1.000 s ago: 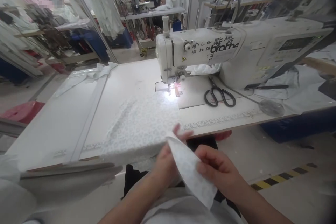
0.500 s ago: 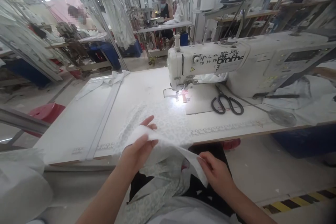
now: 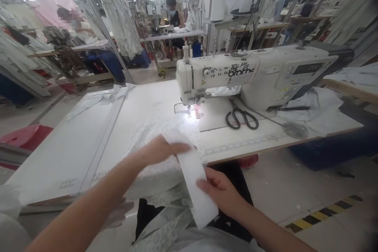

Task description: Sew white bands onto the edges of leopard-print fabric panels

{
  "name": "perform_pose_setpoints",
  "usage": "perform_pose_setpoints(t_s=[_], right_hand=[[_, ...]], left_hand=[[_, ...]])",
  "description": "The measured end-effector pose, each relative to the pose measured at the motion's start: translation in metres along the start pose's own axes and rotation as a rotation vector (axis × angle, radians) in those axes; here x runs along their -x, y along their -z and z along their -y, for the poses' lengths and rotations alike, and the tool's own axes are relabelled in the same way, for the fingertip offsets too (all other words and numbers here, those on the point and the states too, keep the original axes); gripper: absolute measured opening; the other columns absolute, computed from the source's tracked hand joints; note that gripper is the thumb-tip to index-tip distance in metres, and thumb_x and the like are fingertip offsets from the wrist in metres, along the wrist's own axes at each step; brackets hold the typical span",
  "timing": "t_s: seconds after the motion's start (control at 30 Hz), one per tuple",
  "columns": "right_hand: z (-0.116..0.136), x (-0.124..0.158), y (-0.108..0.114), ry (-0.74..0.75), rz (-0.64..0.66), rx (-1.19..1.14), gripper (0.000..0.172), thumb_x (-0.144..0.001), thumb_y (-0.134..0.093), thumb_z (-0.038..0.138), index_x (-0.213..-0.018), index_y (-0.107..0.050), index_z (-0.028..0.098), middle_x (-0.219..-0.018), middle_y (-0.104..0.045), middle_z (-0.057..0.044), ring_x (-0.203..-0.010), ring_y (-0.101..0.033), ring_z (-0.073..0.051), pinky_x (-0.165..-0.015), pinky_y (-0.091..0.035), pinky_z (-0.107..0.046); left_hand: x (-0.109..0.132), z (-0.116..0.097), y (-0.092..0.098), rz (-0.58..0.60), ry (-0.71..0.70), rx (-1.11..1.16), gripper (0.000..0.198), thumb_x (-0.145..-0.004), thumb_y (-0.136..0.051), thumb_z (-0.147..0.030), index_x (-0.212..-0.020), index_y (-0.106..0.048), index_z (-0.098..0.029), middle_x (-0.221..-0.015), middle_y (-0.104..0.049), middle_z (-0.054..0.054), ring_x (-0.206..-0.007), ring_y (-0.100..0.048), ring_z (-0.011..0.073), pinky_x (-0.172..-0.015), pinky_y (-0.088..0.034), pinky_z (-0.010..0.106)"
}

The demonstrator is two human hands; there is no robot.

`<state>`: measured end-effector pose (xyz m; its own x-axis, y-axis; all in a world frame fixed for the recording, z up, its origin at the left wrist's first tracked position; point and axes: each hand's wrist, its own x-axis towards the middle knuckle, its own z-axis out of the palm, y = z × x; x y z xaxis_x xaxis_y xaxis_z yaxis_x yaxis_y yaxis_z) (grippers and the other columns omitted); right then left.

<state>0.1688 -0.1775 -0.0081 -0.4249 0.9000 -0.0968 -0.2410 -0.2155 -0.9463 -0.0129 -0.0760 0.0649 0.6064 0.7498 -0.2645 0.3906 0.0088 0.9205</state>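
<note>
My left hand [image 3: 162, 149] is closed on the upper part of a plain white fabric strip [image 3: 193, 181], its thumb lying across the top. Lower down, my right hand [image 3: 217, 189] pinches the strip's right edge, and the free end hangs over my lap. Pale patterned fabric [image 3: 147, 130] lies under my left hand on the table and drapes down from the front edge. Behind the hands stands a white sewing machine [image 3: 218, 75], its lamp lighting the needle area at the far edge of the patterned fabric.
Black scissors [image 3: 242, 120] lie on the sewing table [image 3: 141, 102], right of the needle. A printed ruler [image 3: 245, 141] runs along its front edge. White cloth [image 3: 319, 110] is heaped at the right and more cloth [image 3: 100, 96] at the back left. Two co-workers sit farther back.
The strip has turned from stretched sideways to hanging steeply with its flat face showing. My left hand has turned over and closed on its top; my right hand has moved left. The view has shifted.
</note>
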Motion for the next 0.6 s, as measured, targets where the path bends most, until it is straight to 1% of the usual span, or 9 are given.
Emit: perform_pose_setpoints(t_s=[0.1,0.17,0.27,0.33,0.4,0.43,0.5,0.53,0.6], right_hand=[[-0.016,0.011,-0.001,0.029,-0.056,-0.017,0.028,-0.078,-0.063,0.043,-0.086,-0.061,0.017,-0.077,-0.057,0.0,-0.07,-0.05,-0.014,-0.065,-0.041,-0.025],[-0.034,0.017,0.0,-0.004,-0.085,-0.002,0.028,-0.078,-0.063,0.044,-0.086,-0.061,0.017,-0.078,-0.058,-0.001,-0.073,-0.052,-0.016,-0.068,-0.042,-0.027],[-0.062,0.017,0.006,-0.017,-0.218,0.118,0.028,-0.08,-0.059,0.045,-0.08,-0.062,0.017,-0.072,-0.054,0.0,-0.068,-0.05,-0.015,-0.064,-0.042,-0.027],[-0.075,0.011,0.013,0.054,-0.338,0.275,0.03,-0.083,-0.055,0.044,-0.072,-0.061,0.017,-0.072,-0.05,-0.001,-0.067,-0.048,-0.015,-0.06,-0.041,-0.025],[-0.08,0.0,0.022,0.147,-0.429,0.417,0.031,-0.085,-0.051,0.041,-0.069,-0.061,0.017,-0.083,-0.05,-0.005,-0.076,-0.05,-0.018,-0.063,-0.042,-0.026],[-0.08,-0.005,0.026,0.186,-0.446,0.465,0.029,-0.086,-0.05,0.039,-0.071,-0.062,0.017,-0.09,-0.051,-0.007,-0.083,-0.051,-0.019,-0.067,-0.043,-0.027],[-0.078,-0.014,0.032,0.232,-0.409,0.52,0.024,-0.086,-0.051,0.035,-0.075,-0.064,0.017,-0.095,-0.053,-0.008,-0.089,-0.051,-0.02,-0.074,-0.043,-0.028],[-0.077,-0.017,0.034,0.239,-0.368,0.534,0.022,-0.085,-0.052,0.034,-0.076,-0.065,0.018,-0.091,-0.055,-0.007,-0.087,-0.053,-0.02,-0.075,-0.043,-0.028],[-0.081,-0.016,0.035,0.233,-0.271,0.563,0.022,-0.084,-0.054,0.033,-0.073,-0.064,0.017,-0.077,-0.057,-0.004,-0.075,-0.054,-0.017,-0.069,-0.043,-0.025]], left_hand=[[-0.027,0.0,0.031,-0.047,0.031,-0.138,0.027,-0.076,-0.059,-0.04,-0.078,-0.069,-0.016,-0.077,-0.067,0.006,-0.066,-0.06,0.0165,-0.061,-0.05,0.029],[-0.045,0.005,0.041,-0.04,0.032,-0.221,0.029,-0.077,-0.055,-0.041,-0.078,-0.068,-0.015,-0.079,-0.067,0.006,-0.066,-0.061,0.0161,-0.062,-0.05,0.028],[-0.072,0.016,0.042,-0.107,0.025,-0.314,0.027,-0.079,-0.05,-0.039,-0.074,-0.062,-0.015,-0.071,-0.064,0.003,-0.062,-0.06,0.0152,-0.059,-0.048,0.027],[-0.089,0.023,0.04,-0.205,0.0,-0.382,0.024,-0.08,-0.048,-0.036,-0.067,-0.055,-0.016,-0.061,-0.057,0.0,-0.058,-0.057,0.0144,-0.056,-0.043,0.027],[-0.104,0.029,0.037,-0.328,-0.033,-0.466,0.022,-0.079,-0.049,-0.032,-0.062,-0.048,-0.017,-0.059,-0.051,-0.001,-0.058,-0.053,0.0145,-0.056,-0.039,0.027],[-0.11,0.031,0.036,-0.385,-0.052,-0.506,0.021,-0.078,-0.05,-0.031,-0.062,-0.047,-0.017,-0.061,-0.051,-0.001,-0.06,-0.051,0.0149,-0.057,-0.038,0.027],[-0.119,0.034,0.034,-0.476,-0.087,-0.575,0.017,-0.076,-0.052,-0.028,-0.063,-0.047,-0.018,-0.068,-0.052,0.001,-0.066,-0.05,0.0161,-0.062,-0.037,0.028],[-0.121,0.036,0.032,-0.507,-0.101,-0.601,0.015,-0.076,-0.052,-0.027,-0.065,-0.048,-0.018,-0.072,-0.052,0.001,-0.069,-0.05,0.0167,-0.065,-0.037,0.029],[-0.118,0.038,0.028,-0.544,-0.116,-0.635,0.014,-0.079,-0.048,-0.027,-0.069,-0.05,-0.018,-0.077,-0.053,0.002,-0.073,-0.049,0.0176,-0.068,-0.037,0.03]])
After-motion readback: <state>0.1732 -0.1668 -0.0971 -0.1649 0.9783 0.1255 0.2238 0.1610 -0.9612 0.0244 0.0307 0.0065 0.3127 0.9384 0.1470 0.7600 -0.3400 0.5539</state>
